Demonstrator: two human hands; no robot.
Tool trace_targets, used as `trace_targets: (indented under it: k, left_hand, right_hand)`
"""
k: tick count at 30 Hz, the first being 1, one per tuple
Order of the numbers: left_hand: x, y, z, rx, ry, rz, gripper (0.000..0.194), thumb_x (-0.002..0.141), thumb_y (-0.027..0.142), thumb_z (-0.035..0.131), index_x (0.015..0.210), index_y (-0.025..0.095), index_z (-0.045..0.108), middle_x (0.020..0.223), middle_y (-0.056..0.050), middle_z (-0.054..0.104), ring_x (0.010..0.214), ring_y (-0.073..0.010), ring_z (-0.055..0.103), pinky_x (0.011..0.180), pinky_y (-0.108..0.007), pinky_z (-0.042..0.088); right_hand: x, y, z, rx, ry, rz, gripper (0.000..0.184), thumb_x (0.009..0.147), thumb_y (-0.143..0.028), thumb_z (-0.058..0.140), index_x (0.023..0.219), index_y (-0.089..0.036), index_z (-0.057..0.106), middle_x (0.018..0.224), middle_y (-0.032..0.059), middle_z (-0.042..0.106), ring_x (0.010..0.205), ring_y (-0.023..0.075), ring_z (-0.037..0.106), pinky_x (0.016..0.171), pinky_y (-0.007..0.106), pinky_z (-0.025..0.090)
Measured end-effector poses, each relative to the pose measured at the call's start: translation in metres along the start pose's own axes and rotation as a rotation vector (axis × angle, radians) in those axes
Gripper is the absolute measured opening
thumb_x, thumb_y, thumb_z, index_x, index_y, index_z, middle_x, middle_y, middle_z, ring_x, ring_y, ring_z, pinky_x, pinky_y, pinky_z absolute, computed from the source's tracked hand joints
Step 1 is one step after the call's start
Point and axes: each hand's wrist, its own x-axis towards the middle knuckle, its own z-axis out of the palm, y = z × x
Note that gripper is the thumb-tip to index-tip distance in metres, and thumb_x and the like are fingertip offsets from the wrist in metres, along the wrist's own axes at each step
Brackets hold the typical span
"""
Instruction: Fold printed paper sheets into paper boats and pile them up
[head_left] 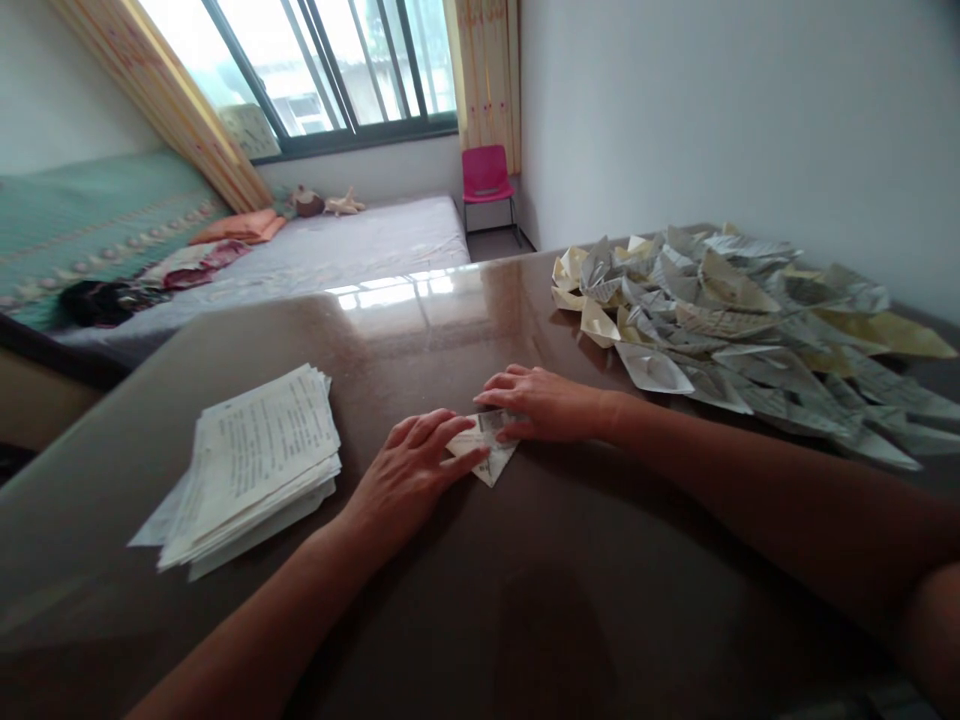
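A small folded piece of printed paper (489, 450) lies on the glossy brown table (465, 600) in front of me. My left hand (416, 465) rests on its left side with fingers stretched flat over the fold. My right hand (536, 403) presses down on its right side, fingers extended and lying on the paper. Only a triangular corner of the paper shows between the two hands.
A stack of printed sheets (251, 465) sits to the left of my hands. A large heap of folded paper boats (742, 310) covers the table's right rear. Beyond the table are a bed (300, 250), a pink chair (487, 180) and a window (322, 60).
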Motion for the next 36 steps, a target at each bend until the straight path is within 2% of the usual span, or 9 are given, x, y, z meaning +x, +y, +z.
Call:
trace_targets:
  k: [5,11,15,18,21,23,25,32,36]
  left_hand:
    - [0.004,0.015,-0.001,-0.115,0.005,-0.066,0.033,0.093,0.015,0.042,0.118,0.024,0.062,0.104,-0.007,0.059,0.090,-0.0192,0.053,0.076,-0.032,0.052]
    - [0.003,0.025,-0.001,-0.083,0.016,-0.091,0.033,0.092,0.038,0.052,0.120,0.023,0.059,0.116,-0.007,0.060,0.097,-0.0229,0.054,0.083,-0.039,0.052]
    - [0.000,0.016,-0.004,-0.036,0.001,-0.027,0.026,0.093,0.028,0.052,0.117,0.026,0.061,0.121,-0.004,0.062,0.105,-0.0231,0.056,0.085,-0.038,0.050]
    - [-0.001,0.011,-0.006,-0.027,-0.002,0.026,0.024,0.093,0.022,0.051,0.115,0.025,0.062,0.124,-0.004,0.062,0.116,-0.0246,0.052,0.090,-0.040,0.047]
    - [0.001,0.012,-0.007,-0.056,-0.002,0.082,0.024,0.094,0.022,0.049,0.114,0.023,0.062,0.122,-0.003,0.064,0.116,-0.0232,0.052,0.088,-0.037,0.047]
    - [0.002,0.013,-0.007,-0.067,-0.006,0.102,0.024,0.094,0.022,0.048,0.114,0.022,0.062,0.120,-0.003,0.065,0.112,-0.0224,0.053,0.086,-0.036,0.049]
    - [0.003,0.014,-0.008,-0.079,-0.011,0.103,0.024,0.094,0.022,0.048,0.114,0.020,0.062,0.117,-0.004,0.066,0.106,-0.0211,0.055,0.085,-0.035,0.050]
    - [0.002,0.008,-0.007,-0.123,0.018,0.056,0.028,0.093,0.013,0.043,0.114,0.017,0.062,0.118,-0.007,0.065,0.108,-0.0204,0.056,0.089,-0.034,0.053]
    - [0.001,0.009,-0.003,-0.132,0.058,-0.021,0.028,0.093,0.014,0.044,0.114,0.016,0.062,0.115,-0.009,0.065,0.108,-0.0211,0.057,0.089,-0.036,0.054]
  right_hand:
    - [-0.002,-0.013,-0.007,0.049,-0.129,0.197,0.045,0.080,-0.037,0.066,0.118,-0.015,0.058,0.091,0.0080,0.069,0.077,0.0183,0.065,0.064,0.024,0.041]
    - [-0.006,-0.030,-0.012,0.063,-0.225,0.254,0.048,0.079,-0.038,0.066,0.118,-0.012,0.056,0.086,0.0100,0.071,0.075,0.0198,0.068,0.058,0.023,0.040]
    - [-0.009,-0.035,-0.022,0.310,-0.435,0.177,0.029,0.090,-0.027,0.048,0.113,-0.014,0.060,0.068,0.0017,0.070,0.055,0.0123,0.064,0.055,0.020,0.041]
    - [-0.004,-0.029,-0.018,0.106,-0.154,0.164,0.025,0.092,-0.024,0.045,0.093,-0.014,0.068,0.074,0.0056,0.071,0.065,0.0152,0.065,0.062,0.024,0.043]
    - [0.006,-0.014,0.001,-0.016,0.203,0.041,0.028,0.095,-0.022,0.043,0.114,-0.016,0.063,0.109,0.0100,0.069,0.099,0.0190,0.061,0.084,0.029,0.043]
    - [0.012,-0.004,0.013,-0.012,0.220,-0.085,0.032,0.096,-0.023,0.044,0.125,-0.019,0.057,0.125,0.0097,0.062,0.116,0.0207,0.051,0.092,0.034,0.040]
    - [0.015,0.003,0.018,0.004,0.170,-0.121,0.029,0.095,-0.025,0.047,0.120,-0.022,0.061,0.123,0.0085,0.062,0.114,0.0209,0.051,0.092,0.036,0.040]
    - [0.004,0.006,-0.004,0.226,-0.097,0.155,0.027,0.081,-0.029,0.063,0.105,-0.016,0.062,0.082,0.0020,0.068,0.067,0.0117,0.058,0.059,0.021,0.038]
    - [0.004,-0.004,-0.001,0.236,-0.060,0.228,0.027,0.078,-0.027,0.063,0.102,-0.017,0.059,0.078,0.0007,0.067,0.062,0.0107,0.056,0.056,0.021,0.036]
